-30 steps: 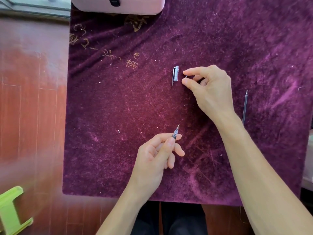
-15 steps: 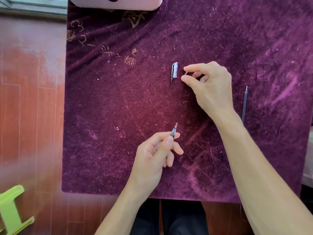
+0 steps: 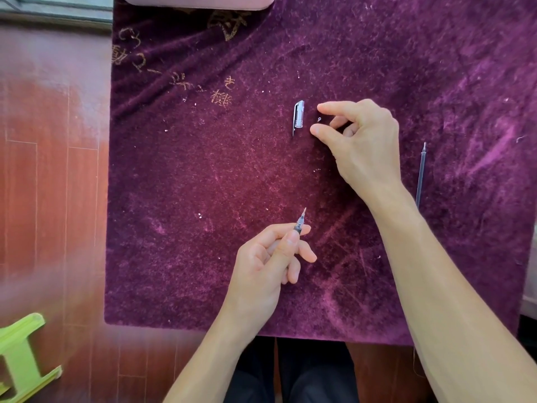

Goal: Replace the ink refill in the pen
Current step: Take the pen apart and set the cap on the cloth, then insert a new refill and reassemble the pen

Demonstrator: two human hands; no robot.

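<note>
My left hand (image 3: 267, 257) grips the pen (image 3: 300, 221) near the front of the table, its fine tip pointing up and away. The clear pen cap (image 3: 298, 117) with its clip lies on the purple cloth at the centre. Just right of it my right hand (image 3: 360, 141) hovers with thumb and forefinger apart. A tiny clear tip piece (image 3: 319, 120) sits on the cloth between those two fingers, touching neither. A thin ink refill (image 3: 420, 175) lies lengthwise on the cloth to the right of my right forearm.
The purple velvet cloth (image 3: 189, 199) covers the table. A pink case (image 3: 197, 1) sits at the far edge. Red wooden floor and a green plastic stool (image 3: 20, 359) are off to the left. My legs show below the table's front edge.
My right thumb and forefinger have spread apart, and the tiny tip piece now lies free between them. My left hand keeps the pen almost still.
</note>
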